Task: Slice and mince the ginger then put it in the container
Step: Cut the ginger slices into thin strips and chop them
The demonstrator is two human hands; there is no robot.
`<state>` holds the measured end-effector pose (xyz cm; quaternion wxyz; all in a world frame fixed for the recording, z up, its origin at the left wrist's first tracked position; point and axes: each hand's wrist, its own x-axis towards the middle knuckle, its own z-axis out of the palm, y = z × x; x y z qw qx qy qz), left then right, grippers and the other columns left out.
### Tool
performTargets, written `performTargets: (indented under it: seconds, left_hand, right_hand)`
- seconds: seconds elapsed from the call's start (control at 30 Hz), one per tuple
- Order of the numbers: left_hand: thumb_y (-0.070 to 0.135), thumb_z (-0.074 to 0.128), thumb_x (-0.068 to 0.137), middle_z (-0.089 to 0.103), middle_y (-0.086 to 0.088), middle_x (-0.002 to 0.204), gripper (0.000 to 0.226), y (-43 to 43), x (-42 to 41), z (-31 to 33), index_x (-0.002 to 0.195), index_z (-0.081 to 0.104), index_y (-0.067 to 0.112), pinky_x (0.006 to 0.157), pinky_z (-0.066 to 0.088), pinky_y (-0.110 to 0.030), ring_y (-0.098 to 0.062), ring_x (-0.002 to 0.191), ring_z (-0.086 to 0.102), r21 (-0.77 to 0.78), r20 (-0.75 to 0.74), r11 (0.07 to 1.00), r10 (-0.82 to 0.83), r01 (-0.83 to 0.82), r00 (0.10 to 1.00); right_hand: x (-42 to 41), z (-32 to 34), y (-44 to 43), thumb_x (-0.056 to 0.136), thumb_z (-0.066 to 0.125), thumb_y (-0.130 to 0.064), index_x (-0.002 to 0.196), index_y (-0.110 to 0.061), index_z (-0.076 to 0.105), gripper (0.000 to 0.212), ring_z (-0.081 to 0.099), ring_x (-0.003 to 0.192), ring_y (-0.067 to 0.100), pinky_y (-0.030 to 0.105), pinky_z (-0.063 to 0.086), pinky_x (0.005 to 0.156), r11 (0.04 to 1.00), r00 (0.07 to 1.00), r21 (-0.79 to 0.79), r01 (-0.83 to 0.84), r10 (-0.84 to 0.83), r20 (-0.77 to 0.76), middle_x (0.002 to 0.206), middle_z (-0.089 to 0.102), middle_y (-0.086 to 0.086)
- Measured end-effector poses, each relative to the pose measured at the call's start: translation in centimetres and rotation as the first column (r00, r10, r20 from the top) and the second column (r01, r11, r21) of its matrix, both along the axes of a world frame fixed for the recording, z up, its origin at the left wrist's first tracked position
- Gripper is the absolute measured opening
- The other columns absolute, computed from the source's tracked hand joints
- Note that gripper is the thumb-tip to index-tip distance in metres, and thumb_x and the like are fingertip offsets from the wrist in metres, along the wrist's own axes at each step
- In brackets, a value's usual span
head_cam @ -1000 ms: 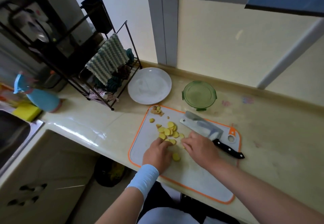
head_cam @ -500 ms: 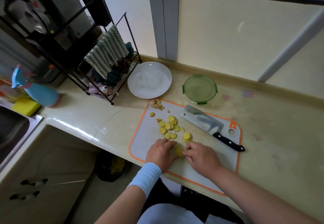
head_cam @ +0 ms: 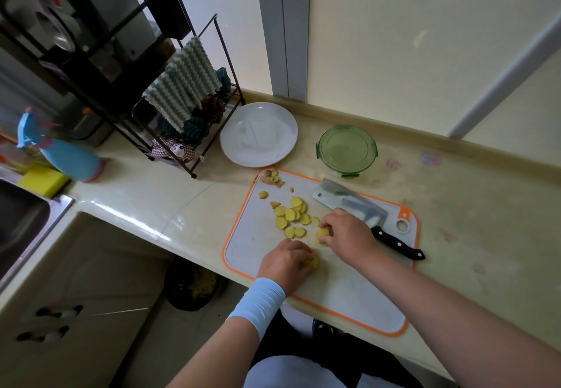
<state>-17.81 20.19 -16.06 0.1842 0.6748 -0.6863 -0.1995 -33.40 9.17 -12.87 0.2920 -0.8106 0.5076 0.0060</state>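
Nearest, the left hand (head_cam: pixel 285 261), with a pale blue wristband (head_cam: pixel 258 302) on its wrist, rests on the orange-rimmed cutting board (head_cam: pixel 349 302). Its fingers are curled round a few yellow ginger pieces (head_cam: pixel 313 263) at its fingertips. Just beyond it and to its right, the right hand (head_cam: pixel 349 232) pinches a small stack of ginger slices (head_cam: pixel 322 233) between thumb and fingers. The loose ginger slices (head_cam: pixel 291 214) lie scattered beyond the left hand, to the left of the right hand's fingertips. The cleaver (head_cam: pixel 349 202) lies flat behind the right hand, its black handle reaching out past the wrist. Peel scraps (head_cam: pixel 273 178) sit at the board's far left corner. Beyond the right hand, off the board, stands the round green container (head_cam: pixel 346 150), with a white plate (head_cam: pixel 258 134) to its left.
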Motion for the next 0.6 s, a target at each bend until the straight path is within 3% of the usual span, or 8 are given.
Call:
performTargets:
  seconds: [0.23, 0.33, 0.4, 0.47, 0.53, 0.6]
  left_hand:
    - [0.028, 0.088, 0.063, 0.070, 0.012, 0.084, 0.016, -0.1, -0.2, -0.4, 0.073, 0.076, 0.024, 0.056, 0.055, -0.022, -0.015, 0.079, 0.064, -0.051, 0.003, 0.999, 0.011, -0.011, 1.000]
    - [0.030, 0.086, 0.065, 0.068, 0.012, 0.087, 0.016, 0.1, -0.3, -0.1, 0.076, 0.075, 0.025, 0.056, 0.055, -0.025, -0.014, 0.080, 0.062, -0.065, 0.028, 0.997, 0.034, -0.032, 0.999]
    - [0.034, 0.078, 0.074, 0.065, 0.012, 0.100, 0.019, 0.1, -0.4, 0.7, 0.091, 0.074, 0.026, 0.068, 0.056, -0.028, -0.012, 0.092, 0.059, 0.006, 0.022, 0.998, 0.066, -0.066, 0.998]
    - [0.037, 0.068, 0.083, 0.059, 0.015, 0.109, 0.027, -0.4, -0.5, 2.0, 0.110, 0.067, 0.031, 0.083, 0.050, -0.024, -0.006, 0.098, 0.055, 0.167, -0.084, 0.960, 0.241, -0.224, 0.967]
    - [0.031, 0.069, 0.086, 0.062, 0.019, 0.106, 0.032, -1.3, -0.4, 3.1, 0.117, 0.062, 0.035, 0.083, 0.046, -0.015, -0.001, 0.093, 0.058, 0.277, -0.305, 0.905, 0.401, -0.323, 0.864]
    - [0.024, 0.071, 0.086, 0.068, 0.015, 0.096, 0.031, -2.1, -0.3, 3.7, 0.115, 0.064, 0.036, 0.079, 0.046, -0.013, -0.001, 0.087, 0.063, 0.333, -0.454, 0.889, 0.444, -0.315, 0.772]
  right_hand:
    - [-0.7, 0.6, 0.6, 0.086, 0.069, -0.039, 0.096, -0.027, 0.070, 0.016, 0.063, 0.091, 0.015, 0.024, 0.034, 0.064, 0.990, 0.997, -0.118, 0.072, -0.074, -0.010, 0.094, 0.070, -0.008]
    - [-1.1, 0.5, 0.5, 0.084, 0.072, -0.032, 0.089, -0.024, 0.072, 0.010, 0.064, 0.087, 0.014, 0.026, 0.044, 0.067, 0.987, 0.983, -0.031, 0.157, -0.154, 0.096, 0.090, 0.070, -0.008]
    - [-1.1, 0.8, 0.5, 0.081, 0.075, -0.032, 0.085, -0.026, 0.072, 0.008, 0.064, 0.082, 0.011, 0.028, 0.050, 0.070, 0.973, 0.963, 0.053, 0.224, -0.229, 0.143, 0.083, 0.071, -0.010]
    - [-1.0, 1.3, 0.6, 0.078, 0.078, -0.030, 0.080, -0.027, 0.071, 0.008, 0.063, 0.073, 0.007, 0.027, 0.051, 0.066, 0.944, 0.932, 0.151, 0.293, -0.317, 0.177, 0.075, 0.068, -0.011]
    - [-0.6, 1.8, 0.7, 0.077, 0.080, -0.024, 0.077, -0.022, 0.070, 0.010, 0.060, 0.055, 0.010, 0.025, 0.047, 0.053, 0.877, 0.864, 0.339, 0.341, -0.434, 0.254, 0.070, 0.069, -0.004]
    - [-0.2, 2.4, 0.9, 0.080, 0.078, -0.018, 0.081, -0.014, 0.069, 0.010, 0.056, 0.043, 0.018, 0.023, 0.041, 0.043, 0.787, 0.803, 0.523, 0.328, -0.524, 0.283, 0.072, 0.071, 0.005]
